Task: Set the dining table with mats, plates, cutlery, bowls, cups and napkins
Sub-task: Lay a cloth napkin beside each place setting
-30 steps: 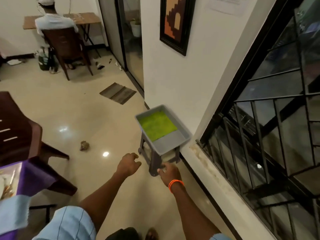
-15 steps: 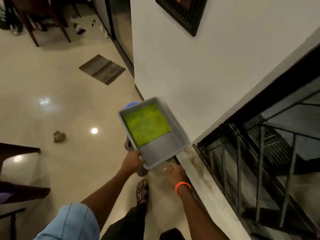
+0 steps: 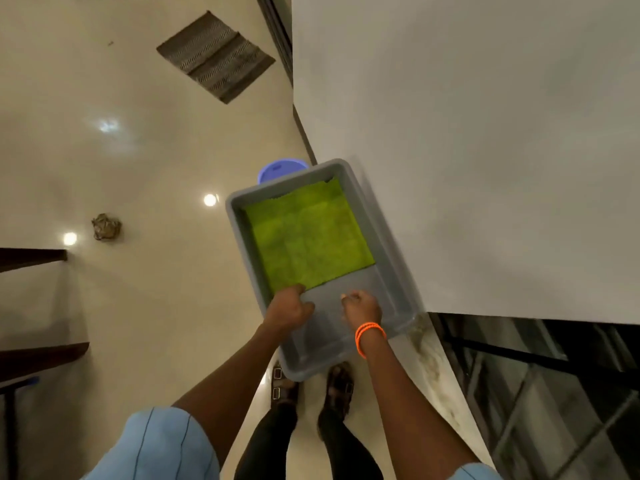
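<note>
Folded green cloth (image 3: 308,237) lies flat inside grey tub (image 3: 391,271).

— Where's the tub (image 3: 388,258)?
— Against the wall (image 3: 467,150), just ahead of the person's feet (image 3: 311,386).
— And in it?
— A cloth (image 3: 308,237) fills the far part. Both hands are in the near part: left hand (image 3: 289,306) at the cloth's near edge, perhaps touching; right hand (image 3: 362,306) beside it.
— Behind the tub?
— A lidded container (image 3: 278,168). A floor mat (image 3: 214,55) lies farther off, crumpled paper (image 3: 105,226) well left.

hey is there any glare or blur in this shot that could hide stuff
Head view: ceiling lights glare as bright spots on the glossy floor; the gray tub has a smeared right rim from motion; wide-angle bends the wall edge; both hands stay readable.
</note>
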